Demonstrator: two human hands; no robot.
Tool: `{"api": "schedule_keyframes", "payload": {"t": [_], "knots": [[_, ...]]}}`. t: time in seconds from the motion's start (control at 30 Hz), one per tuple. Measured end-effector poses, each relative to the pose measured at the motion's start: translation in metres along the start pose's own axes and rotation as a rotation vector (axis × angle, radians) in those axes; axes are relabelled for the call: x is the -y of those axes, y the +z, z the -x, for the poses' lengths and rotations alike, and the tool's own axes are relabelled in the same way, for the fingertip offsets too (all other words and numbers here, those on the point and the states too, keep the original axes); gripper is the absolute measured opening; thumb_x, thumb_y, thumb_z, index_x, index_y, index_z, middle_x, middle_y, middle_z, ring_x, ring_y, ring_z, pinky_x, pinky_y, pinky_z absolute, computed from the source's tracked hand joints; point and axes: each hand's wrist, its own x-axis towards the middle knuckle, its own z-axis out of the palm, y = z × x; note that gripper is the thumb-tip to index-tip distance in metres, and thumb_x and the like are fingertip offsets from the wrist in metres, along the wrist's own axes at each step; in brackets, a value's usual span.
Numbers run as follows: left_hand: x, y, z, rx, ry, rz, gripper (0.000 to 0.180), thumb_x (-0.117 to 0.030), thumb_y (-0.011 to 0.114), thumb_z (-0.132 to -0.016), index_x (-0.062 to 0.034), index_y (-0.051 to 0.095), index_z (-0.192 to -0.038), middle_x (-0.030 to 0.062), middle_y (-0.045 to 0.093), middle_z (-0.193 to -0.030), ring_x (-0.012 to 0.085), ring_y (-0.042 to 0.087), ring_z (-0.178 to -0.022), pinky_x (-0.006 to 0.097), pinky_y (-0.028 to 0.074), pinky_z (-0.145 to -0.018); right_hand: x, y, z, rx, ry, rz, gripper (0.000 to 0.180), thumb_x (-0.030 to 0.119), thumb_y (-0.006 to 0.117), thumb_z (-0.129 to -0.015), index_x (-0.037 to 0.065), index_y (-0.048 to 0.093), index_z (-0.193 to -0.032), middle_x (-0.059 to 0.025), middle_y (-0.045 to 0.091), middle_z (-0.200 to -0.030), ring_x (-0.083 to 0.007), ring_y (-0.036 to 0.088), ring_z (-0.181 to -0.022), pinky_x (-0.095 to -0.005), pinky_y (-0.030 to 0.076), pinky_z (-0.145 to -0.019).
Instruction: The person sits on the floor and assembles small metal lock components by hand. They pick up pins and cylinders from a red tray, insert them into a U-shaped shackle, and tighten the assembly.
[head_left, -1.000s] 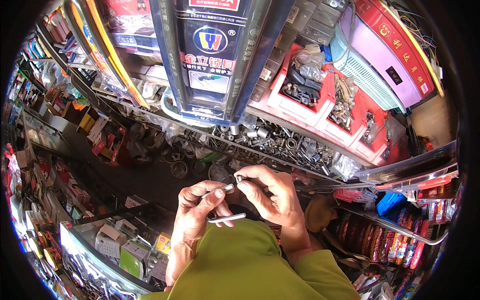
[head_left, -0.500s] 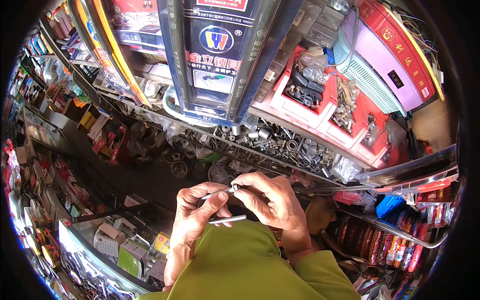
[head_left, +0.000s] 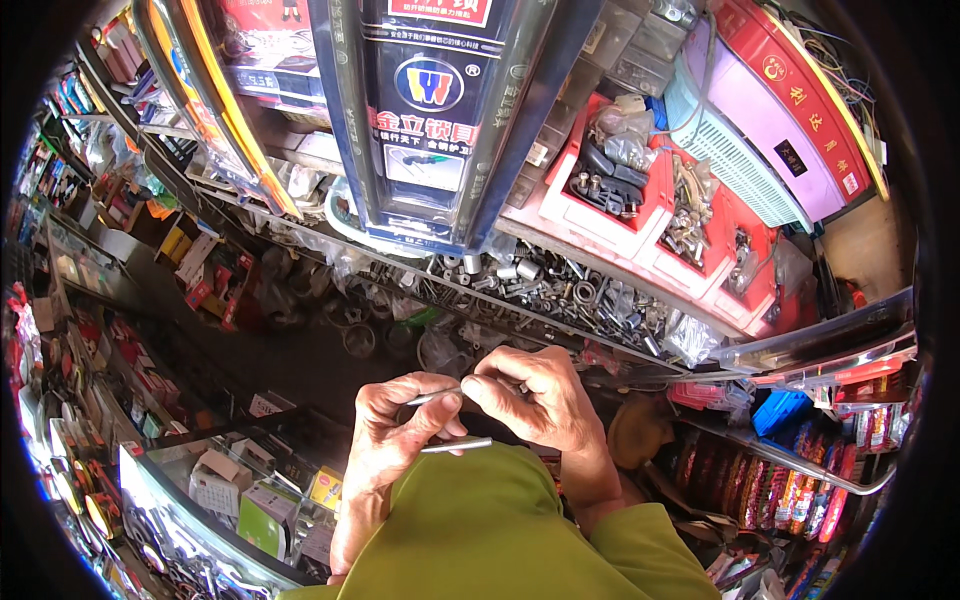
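In front of my green shirt [head_left: 480,520], my left hand [head_left: 385,430] pinches a thin metal rod [head_left: 428,396] between thumb and forefinger. A second, thicker silver rod [head_left: 462,444] sticks out to the right from under the same hand's curled fingers. Close by, my right hand [head_left: 545,400] has its thumb and forefinger pressed together at the thin rod's right end. Whatever lies inside those right fingertips is hidden from view.
Beyond my hands runs a shelf of loose metal fittings [head_left: 585,290]. Red bins [head_left: 600,225] with metal parts stand above it, beside a tall dark-blue display panel [head_left: 425,215]. A glass case [head_left: 190,490] lies left, a curved metal rail [head_left: 800,470] right.
The small metal piece that showed at my right fingertips is now covered by them. My right fingers have closed in a little, and the lower rod has dropped slightly.
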Motion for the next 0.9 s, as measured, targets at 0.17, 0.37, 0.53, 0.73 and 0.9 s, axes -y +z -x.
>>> {"api": "schedule_keyframes", "payload": {"t": [0.17,0.37,0.53,0.73,0.9], "knots": [[0.000,0.001,-0.001,-0.006,-0.003,0.060,0.016,-0.010,0.067,-0.084,0.0057,0.069,-0.087,0.0122,0.064,-0.064,0.0164,0.061,-0.050,0.028,0.053,-0.045,-0.002,0.003,0.000,-0.010,-0.001,-0.067,0.016,0.013,0.066,-0.090,-0.002,0.064,-0.084,-0.0057,0.056,-0.057,-0.0092,0.050,-0.048,-0.0251,0.037,-0.045],[0.001,0.001,-0.003,-0.021,-0.037,0.099,0.015,-0.008,0.066,-0.083,0.0059,0.069,-0.085,0.0129,0.065,-0.064,0.0171,0.061,-0.048,0.028,0.052,-0.043,0.002,0.002,0.002,-0.044,0.024,-0.090,0.017,0.014,0.064,-0.091,-0.003,0.063,-0.086,-0.0060,0.057,-0.058,-0.0090,0.048,-0.049,-0.0263,0.038,-0.046],[0.002,-0.001,-0.003,0.017,-0.071,0.126,0.016,-0.011,0.069,-0.086,0.0044,0.070,-0.090,0.0097,0.065,-0.064,0.0138,0.062,-0.053,0.025,0.051,-0.051,0.000,-0.001,0.004,-0.125,0.027,-0.114,0.019,0.015,0.063,-0.091,-0.003,0.061,-0.086,-0.0087,0.061,-0.062,-0.0101,0.052,-0.054,-0.0277,0.040,-0.050],[0.003,0.002,-0.003,-0.033,-0.054,0.100,0.014,-0.008,0.067,-0.084,0.0055,0.069,-0.084,0.0124,0.065,-0.066,0.0160,0.061,-0.048,0.029,0.053,-0.044,-0.004,0.003,0.004,-0.042,0.012,-0.035,0.020,0.017,0.066,-0.090,-0.002,0.063,-0.083,-0.0050,0.057,-0.057,-0.0081,0.052,-0.049,-0.0239,0.039,-0.046],[0.003,-0.001,-0.001,-0.032,-0.045,0.042,0.012,-0.008,0.071,-0.082,0.0042,0.070,-0.085,0.0101,0.065,-0.066,0.0154,0.062,-0.050,0.028,0.054,-0.047,-0.001,0.003,0.002,-0.024,0.010,-0.014,0.020,0.016,0.066,-0.090,-0.002,0.062,-0.083,-0.0078,0.054,-0.056,-0.0127,0.050,-0.046,-0.0270,0.038,-0.045]]}}
